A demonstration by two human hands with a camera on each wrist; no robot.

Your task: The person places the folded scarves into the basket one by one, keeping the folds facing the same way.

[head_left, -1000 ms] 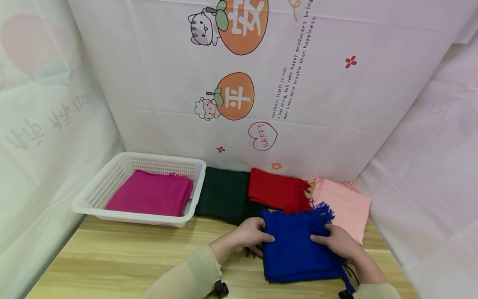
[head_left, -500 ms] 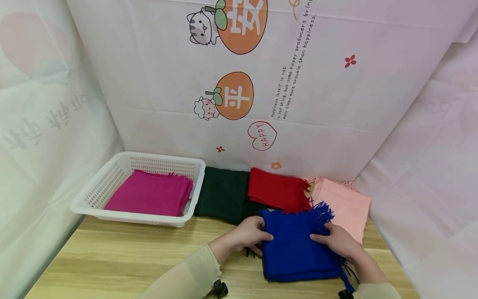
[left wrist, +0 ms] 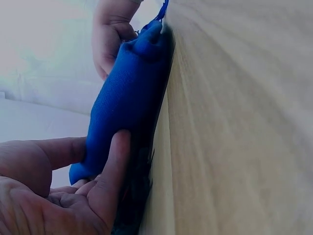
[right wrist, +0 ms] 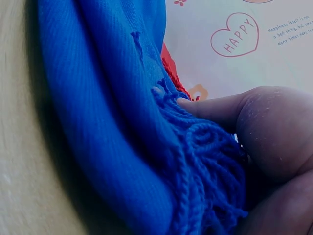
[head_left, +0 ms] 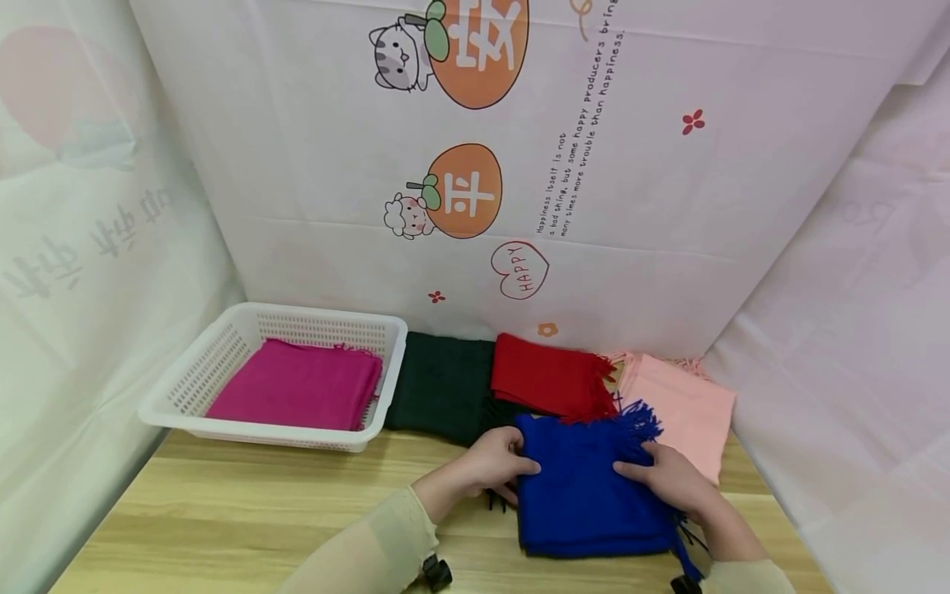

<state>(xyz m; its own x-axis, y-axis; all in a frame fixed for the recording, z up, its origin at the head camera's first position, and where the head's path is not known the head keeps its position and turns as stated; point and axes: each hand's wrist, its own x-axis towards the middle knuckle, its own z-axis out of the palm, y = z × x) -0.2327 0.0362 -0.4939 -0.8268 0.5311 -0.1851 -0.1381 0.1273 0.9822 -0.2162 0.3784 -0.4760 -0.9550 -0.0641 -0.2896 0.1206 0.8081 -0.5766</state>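
Observation:
A folded blue scarf (head_left: 586,495) with fringe at its right end lies at the front right in the head view. My left hand (head_left: 493,462) grips its left edge, thumb on top and fingers along the side and underneath; the left wrist view shows this left hand (left wrist: 68,191) pinching the folded layers of the scarf (left wrist: 124,98). On the fringed side, my right hand (head_left: 671,478) holds the scarf with its thumb on top. In the right wrist view, the right thumb (right wrist: 215,105) presses by the fringe (right wrist: 210,166), while the other fingers are hidden.
Behind the blue scarf lie a folded dark green scarf (head_left: 445,384), a red one (head_left: 545,375) and a pink one (head_left: 686,408). To the left, a white basket (head_left: 166,404) holds a folded magenta scarf (head_left: 297,384). White printed sheets wall in the wooden table (head_left: 223,511).
The head view has shifted very slightly. Both hands keep their grip on the blue scarf, which stays almost in place; the other scarves and the basket have not moved.

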